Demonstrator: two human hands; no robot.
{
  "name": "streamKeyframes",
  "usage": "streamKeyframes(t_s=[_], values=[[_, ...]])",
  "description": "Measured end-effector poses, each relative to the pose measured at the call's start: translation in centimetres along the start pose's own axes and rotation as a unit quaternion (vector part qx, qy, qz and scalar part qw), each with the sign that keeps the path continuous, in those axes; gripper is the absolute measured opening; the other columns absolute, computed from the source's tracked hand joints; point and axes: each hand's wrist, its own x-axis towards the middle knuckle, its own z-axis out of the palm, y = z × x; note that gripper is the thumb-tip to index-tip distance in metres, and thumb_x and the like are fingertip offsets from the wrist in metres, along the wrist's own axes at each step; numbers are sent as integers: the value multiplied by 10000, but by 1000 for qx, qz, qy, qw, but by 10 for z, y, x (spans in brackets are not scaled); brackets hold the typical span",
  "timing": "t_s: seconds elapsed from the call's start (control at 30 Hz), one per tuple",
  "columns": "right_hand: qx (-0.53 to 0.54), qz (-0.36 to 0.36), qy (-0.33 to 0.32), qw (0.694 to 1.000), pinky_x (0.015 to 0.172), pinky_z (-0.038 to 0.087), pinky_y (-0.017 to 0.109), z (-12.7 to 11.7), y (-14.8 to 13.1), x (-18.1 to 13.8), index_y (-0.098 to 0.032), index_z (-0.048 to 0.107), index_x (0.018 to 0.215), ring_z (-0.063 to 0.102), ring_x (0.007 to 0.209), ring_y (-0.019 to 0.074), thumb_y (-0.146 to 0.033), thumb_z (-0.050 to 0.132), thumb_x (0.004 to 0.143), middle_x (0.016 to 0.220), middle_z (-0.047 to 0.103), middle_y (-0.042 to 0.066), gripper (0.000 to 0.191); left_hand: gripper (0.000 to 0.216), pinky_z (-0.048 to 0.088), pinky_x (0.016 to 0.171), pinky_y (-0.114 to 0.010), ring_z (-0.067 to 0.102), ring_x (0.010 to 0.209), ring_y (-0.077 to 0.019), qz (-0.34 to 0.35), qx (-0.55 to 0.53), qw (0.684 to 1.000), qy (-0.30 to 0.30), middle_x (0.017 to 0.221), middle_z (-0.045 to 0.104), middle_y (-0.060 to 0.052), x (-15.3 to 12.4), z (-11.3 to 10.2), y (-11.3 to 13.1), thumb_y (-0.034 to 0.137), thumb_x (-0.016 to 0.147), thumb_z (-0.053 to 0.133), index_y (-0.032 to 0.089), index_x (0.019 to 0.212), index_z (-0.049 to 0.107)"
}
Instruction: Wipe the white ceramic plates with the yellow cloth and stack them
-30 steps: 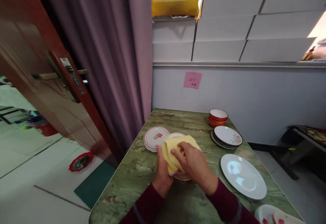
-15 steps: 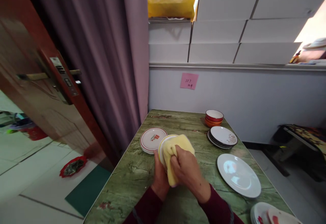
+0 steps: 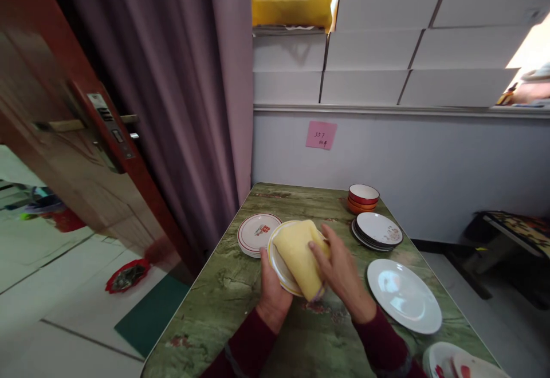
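**Over the green table's near-left part: plate and cloth both in hand**

At the middle of the table (image 3: 215,309), just in front of me, I hold a yellow-rimmed plate (image 3: 278,262) tilted, face up and towards me.

- Left hand (image 3: 271,299): clamped on the plate's near edge, thumb on the rim, fingers hidden underneath.
- Right hand (image 3: 344,275): closed on the yellow cloth (image 3: 297,250), fingers lying over its right side and pressing it onto the plate face. Thumb not visible.
- Cloth covers most of the plate. Only the left arc of the rim shows. The cloth's lower corner hangs past the plate's near edge.
- Can't tell if the plate's far edge touches the table.

Around it:
- Red-rimmed plate stack (image 3: 256,231) just left of and behind the held plate, flat on the table. Rims look very close, contact unclear.
- Large white plate (image 3: 404,296) to the right of my right hand, flat, apart from it.
- Stack of patterned plates (image 3: 378,229) behind that, near the right edge.
- Red and orange bowls (image 3: 363,197) nested, just behind the patterned stack.
- More white dishes (image 3: 451,362) at the near-right corner, cut off by the frame.
- Pink note (image 3: 321,135) stuck on the wall beyond the table, white boxes (image 3: 387,51) stacked above it.
- Purple curtain (image 3: 172,80) and an open wooden door (image 3: 64,114) on the left.
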Motion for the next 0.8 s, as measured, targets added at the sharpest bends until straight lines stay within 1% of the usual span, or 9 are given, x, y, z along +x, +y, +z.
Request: streamKeyframes(t_s=[0.13, 0.2, 0.3, 0.37, 0.47, 0.53, 0.57, 0.67, 0.8], values=[[-94, 17, -37, 995, 1070, 379, 529, 22, -15, -19, -158, 378, 1465, 472, 1321, 372, -574, 614, 813, 1446, 491, 202, 808, 630, 393, 1126, -390, 583, 1254, -283, 7, 15, 1000, -21, 1148, 739, -125, 0, 8, -8, 588, 980, 316, 134, 1232, 673], [-130, 44, -34, 990, 1037, 402, 536, 32, -13, -25, -132, 411, 1445, 480, 1303, 401, -518, 644, 791, 1441, 485, 226, 795, 622, 386, 1132, -406, 590, 1244, -287, 5, 23, 1000, -8, 1148, 740, -123, -1, 9, -11, 586, 980, 320, 138, 1236, 669], [-101, 26, -55, 993, 979, 466, 456, 34, 0, -28, -152, 485, 1391, 556, 1226, 339, -320, 571, 814, 1376, 561, 172, 607, 596, 374, 1140, -408, 584, 1253, -280, 5, 27, 1000, 10, 1156, 738, -122, 1, 4, -12, 563, 987, 327, 144, 1255, 655], [-58, -1, -57, 997, 966, 482, 407, 26, 13, -22, -193, 503, 1377, 597, 1168, 280, -220, 505, 808, 1324, 610, 112, 569, 610, 371, 1141, -409, 565, 1276, -276, 3, 22, 1000, 10, 1168, 732, -132, 3, -2, -11, 561, 990, 313, 132, 1259, 652], [-63, 3, 27, 998, 944, 489, 390, 1, 27, -1, -215, 443, 1440, 596, 1146, 263, -176, 465, 820, 1331, 598, 101, 622, 631, 365, 1143, -426, 544, 1299, -274, -3, 16, 1000, -10, 1218, 711, -133, 7, -12, -9, 578, 987, 295, 139, 1290, 632], [-147, 10, 89, 985, 931, 478, 420, -14, 31, 13, -245, 431, 1462, 569, 1148, 295, -155, 473, 827, 1381, 543, 123, 643, 620, 358, 1145, -444, 548, 1295, -279, -9, 14, 999, -27, 1253, 695, -123, 9, -15, -11, 586, 981, 307, 168, 1324, 611], [-196, 6, 97, 976, 920, 471, 436, -18, 31, 18, -267, 454, 1451, 563, 1130, 312, -150, 489, 828, 1413, 510, 129, 635, 620, 355, 1146, -451, 550, 1293, -284, -15, 13, 999, -36, 1263, 690, -122, 10, -15, -12, 593, 976, 315, 178, 1336, 602], [-289, -30, 40, 956, 877, 465, 453, -17, 28, 12, -296, 542, 1389, 574, 1033, 320, -155, 545, 830, 1496, 442, 120, 576, 665, 353, 1145, -468, 537, 1304, -303, -43, 2, 997, -62, 1278, 678, -139, 15, -11, -14, 629, 957, 324, 164, 1353, 587], [-270, -68, -21, 960, 872, 475, 444, 8, 14, -33, -282, 557, 1370, 590, 996, 302, -159, 578, 817, 1494, 468, 100, 566, 682, 376, 1132, -446, 552, 1288, -303, -30, 3, 998, -52, 1254, 691, -147, 19, -5, -6, 634, 955, 330, 134, 1335, 598]])
